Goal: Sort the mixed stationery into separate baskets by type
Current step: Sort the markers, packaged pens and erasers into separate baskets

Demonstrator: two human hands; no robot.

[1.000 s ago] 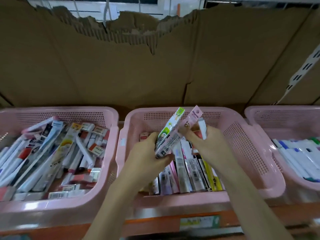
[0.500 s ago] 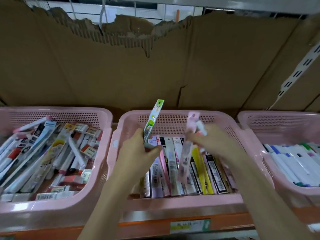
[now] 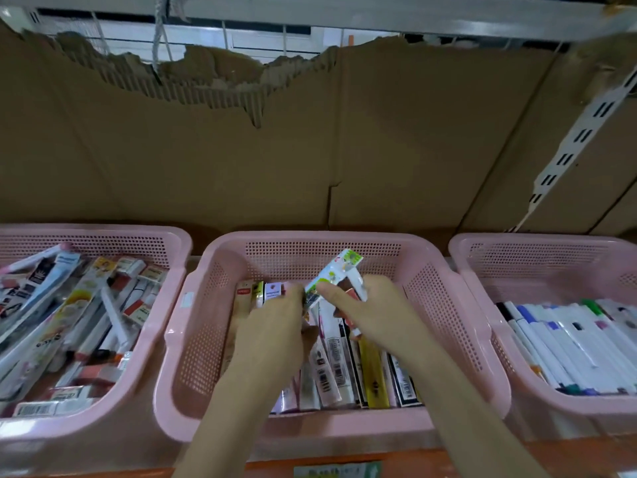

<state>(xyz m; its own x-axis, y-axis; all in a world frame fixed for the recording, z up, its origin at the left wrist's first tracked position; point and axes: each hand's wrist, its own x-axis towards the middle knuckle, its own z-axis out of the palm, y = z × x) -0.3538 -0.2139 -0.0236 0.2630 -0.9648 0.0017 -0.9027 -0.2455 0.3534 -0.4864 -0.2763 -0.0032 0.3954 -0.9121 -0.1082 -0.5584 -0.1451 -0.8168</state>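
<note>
**A:** What stands behind the shelf?

**B:** A wall of plain brown corrugated cardboard sheets (image 3: 241, 167), the top edge torn and ragged, with a vertical seam near the middle.

**A:** And above that?

**B:** A pale grey metal rail (image 3: 379, 19) runs across the top. Through the torn gap, bright white panels behind thin wire bars (image 3: 262, 36) show.

**A:** Anything at the sides?

**B:** At right, a white slotted metal shelf upright (image 3: 579, 139) leans diagonally. Along the bottom runs an orange shelf edge (image 3: 431, 460) bearing a green-and-white label (image 3: 337, 471), too blurred to read.

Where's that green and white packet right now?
The green and white packet is over the middle pink basket, tilted up toward its back wall, pinched between the left hand and right hand.
</note>
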